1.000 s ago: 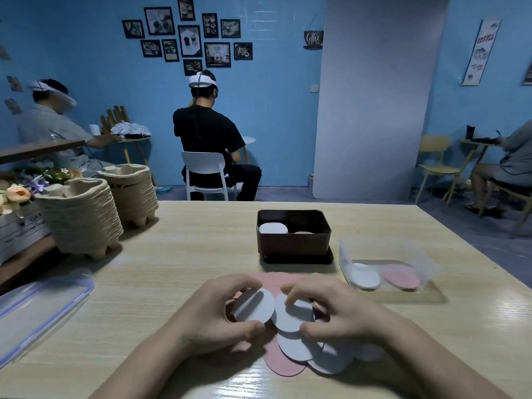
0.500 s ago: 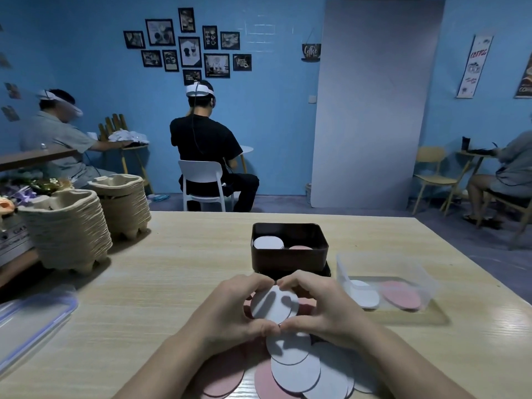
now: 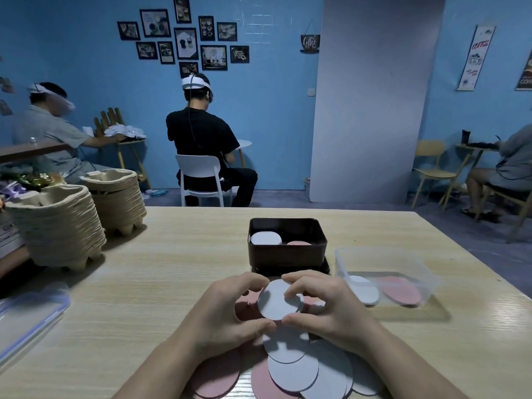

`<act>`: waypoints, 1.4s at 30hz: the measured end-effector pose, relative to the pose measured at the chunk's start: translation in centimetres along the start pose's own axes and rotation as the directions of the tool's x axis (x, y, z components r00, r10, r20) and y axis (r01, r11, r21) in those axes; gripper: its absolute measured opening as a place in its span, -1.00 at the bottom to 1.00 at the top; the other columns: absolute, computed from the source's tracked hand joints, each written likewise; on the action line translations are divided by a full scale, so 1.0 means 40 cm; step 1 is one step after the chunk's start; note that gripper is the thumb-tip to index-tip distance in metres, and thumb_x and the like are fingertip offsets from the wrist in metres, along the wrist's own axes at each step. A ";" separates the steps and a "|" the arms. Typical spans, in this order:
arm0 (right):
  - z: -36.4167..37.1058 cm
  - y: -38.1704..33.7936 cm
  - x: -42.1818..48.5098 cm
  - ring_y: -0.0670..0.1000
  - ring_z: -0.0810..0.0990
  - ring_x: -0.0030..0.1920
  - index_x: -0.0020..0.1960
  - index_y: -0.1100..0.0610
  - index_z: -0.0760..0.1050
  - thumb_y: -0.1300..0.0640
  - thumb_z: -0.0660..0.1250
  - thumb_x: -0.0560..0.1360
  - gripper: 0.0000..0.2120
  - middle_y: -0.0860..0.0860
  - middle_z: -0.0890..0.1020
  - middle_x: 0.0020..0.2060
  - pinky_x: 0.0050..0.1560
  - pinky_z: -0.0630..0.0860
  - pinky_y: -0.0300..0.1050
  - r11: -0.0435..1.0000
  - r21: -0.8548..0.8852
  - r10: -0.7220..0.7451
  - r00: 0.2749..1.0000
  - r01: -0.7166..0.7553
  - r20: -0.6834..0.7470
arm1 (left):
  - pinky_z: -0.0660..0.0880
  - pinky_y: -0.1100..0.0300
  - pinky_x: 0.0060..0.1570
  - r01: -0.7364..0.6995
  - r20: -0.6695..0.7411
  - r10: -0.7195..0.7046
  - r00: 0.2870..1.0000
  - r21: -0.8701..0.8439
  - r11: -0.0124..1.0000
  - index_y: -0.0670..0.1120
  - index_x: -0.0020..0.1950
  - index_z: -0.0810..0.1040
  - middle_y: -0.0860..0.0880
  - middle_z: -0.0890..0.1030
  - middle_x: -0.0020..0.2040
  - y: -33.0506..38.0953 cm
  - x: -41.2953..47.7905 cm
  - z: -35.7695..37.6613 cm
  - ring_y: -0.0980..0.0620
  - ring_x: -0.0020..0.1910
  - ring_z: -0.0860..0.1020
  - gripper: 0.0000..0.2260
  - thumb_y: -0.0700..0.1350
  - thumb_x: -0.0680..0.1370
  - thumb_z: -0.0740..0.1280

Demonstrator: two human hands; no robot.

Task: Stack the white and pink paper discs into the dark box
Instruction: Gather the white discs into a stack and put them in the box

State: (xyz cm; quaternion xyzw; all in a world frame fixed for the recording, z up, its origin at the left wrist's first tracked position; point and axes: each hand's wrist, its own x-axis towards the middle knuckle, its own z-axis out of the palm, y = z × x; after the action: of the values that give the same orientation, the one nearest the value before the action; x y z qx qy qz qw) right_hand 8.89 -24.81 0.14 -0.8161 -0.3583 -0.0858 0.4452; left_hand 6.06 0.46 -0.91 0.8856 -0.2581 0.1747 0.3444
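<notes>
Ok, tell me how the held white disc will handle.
The white disc looks flat with left hand and right hand pinching only its edges: probably stiffish card. It looks thin, so likely very light. The loose discs lie fanned, so probably slippery.

Bare table (image 3: 178, 272) left of dark box (image 3: 287, 256); clear tub (image 3: 385, 266) right.

On the left of the wooden table (image 3: 178, 283) stands a stack of pulp trays (image 3: 57, 228), with a second stack (image 3: 119, 203) just beyond it, and a clear lid (image 3: 26, 321) lies at the near left edge. A clear plastic tub (image 3: 429, 283) sits on the right. Far off, a person in black (image 3: 201, 136) sits, back turned, on a white chair (image 3: 198, 171) below framed pictures (image 3: 185, 43) on the blue wall
</notes>
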 end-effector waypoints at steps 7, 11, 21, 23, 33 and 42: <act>0.005 0.008 -0.005 -0.16 0.50 0.38 -0.04 0.02 0.61 -0.07 0.64 0.35 -0.69 -0.09 0.61 0.24 0.08 0.67 -0.06 0.999 0.030 0.023 0.999 -0.024 0.036 | 0.56 0.03 0.06 -0.019 -0.006 0.019 1.000 0.047 0.999 0.08 0.22 0.57 0.22 0.64 0.09 0.001 0.002 0.011 0.14 0.09 0.62 -0.54 0.13 0.39 0.58; 0.007 0.009 -0.004 -0.17 0.50 0.38 -0.04 0.00 0.60 -0.14 0.61 0.34 -0.67 -0.13 0.60 0.24 0.17 0.61 -0.07 1.000 -0.016 0.007 0.999 -0.006 0.053 | 0.56 0.06 0.06 -0.026 -0.011 0.026 1.000 0.051 0.998 0.09 0.23 0.55 0.23 0.62 0.10 0.002 0.001 0.012 0.17 0.11 0.60 -0.50 0.16 0.36 0.59; 0.006 -0.006 -0.004 -0.33 0.44 0.38 0.00 0.01 0.61 -0.04 0.61 0.39 -0.72 -0.14 0.60 0.25 0.20 0.50 -0.30 0.994 -0.106 -0.026 0.996 0.035 0.082 | 0.55 0.16 0.06 -0.047 -0.010 0.047 0.999 0.055 0.997 0.06 0.23 0.56 0.23 0.62 0.10 0.017 -0.001 0.002 0.21 0.10 0.59 -0.53 0.11 0.38 0.59; 0.006 -0.009 -0.001 -0.27 0.48 0.37 -0.03 -0.02 0.61 -0.05 0.60 0.39 -0.74 -0.12 0.60 0.25 0.17 0.51 -0.30 0.995 -0.099 -0.024 0.996 0.033 0.084 | 0.55 0.17 0.07 -0.051 0.006 0.051 0.999 0.065 0.997 0.07 0.26 0.55 0.24 0.61 0.12 0.017 0.001 0.000 0.22 0.12 0.58 -0.51 0.14 0.40 0.58; -0.044 0.005 -0.047 -0.09 0.58 0.23 0.06 -0.10 0.57 -0.15 0.57 0.34 -0.64 -0.20 0.61 0.17 0.11 0.55 -0.14 0.985 -0.168 0.035 0.999 -0.034 0.001 | 0.44 0.27 0.16 -0.092 0.188 0.050 0.981 0.223 0.970 0.20 0.44 0.40 0.24 0.56 0.24 0.040 0.009 -0.019 0.24 0.18 0.50 -0.34 0.33 0.39 0.46; -0.048 0.003 -0.121 -0.23 0.47 0.37 0.01 -0.08 0.59 -0.14 0.56 0.35 -0.69 -0.19 0.59 0.24 0.26 0.52 -0.14 0.987 -0.132 0.086 0.994 -0.095 -0.071 | 0.53 0.17 -0.02 0.018 0.258 -0.041 0.965 0.090 0.996 0.19 0.04 0.50 0.23 0.56 -0.03 0.056 0.006 0.014 0.21 -0.01 0.53 -0.53 0.20 0.24 0.60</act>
State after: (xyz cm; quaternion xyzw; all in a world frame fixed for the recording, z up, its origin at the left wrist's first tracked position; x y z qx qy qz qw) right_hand 5.79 -28.82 -1.05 -0.8565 -0.2995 -0.1160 0.4039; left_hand 5.05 -1.44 -0.02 0.9186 -0.2801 0.0631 0.2714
